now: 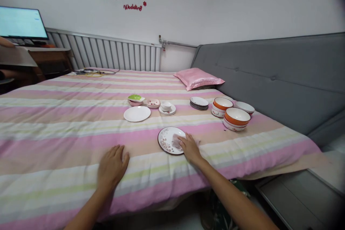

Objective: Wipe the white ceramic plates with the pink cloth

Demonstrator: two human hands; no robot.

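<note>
A white plate [167, 134] with a dark rim and a brownish flower pattern lies flat on the striped bedspread [81, 133]. Over its right side, my right hand [191, 148] presses a thin pale cloth [177, 141] onto the plate's surface, fingers closed on the cloth. Part of the cloth trails out past the hand to the right. My left hand [112, 163] rests palm down on the bedspread, left of the plate and apart from it, holding nothing.
Beyond the plate are a plain white plate [137, 114], small dishes [153, 103], little stacked saucers [167, 109], a plate stack [199, 103] and orange-and-white bowls [237, 116]. A pink pillow [198, 78] lies near the grey headboard [269, 64]. Cables [94, 72] lie far left.
</note>
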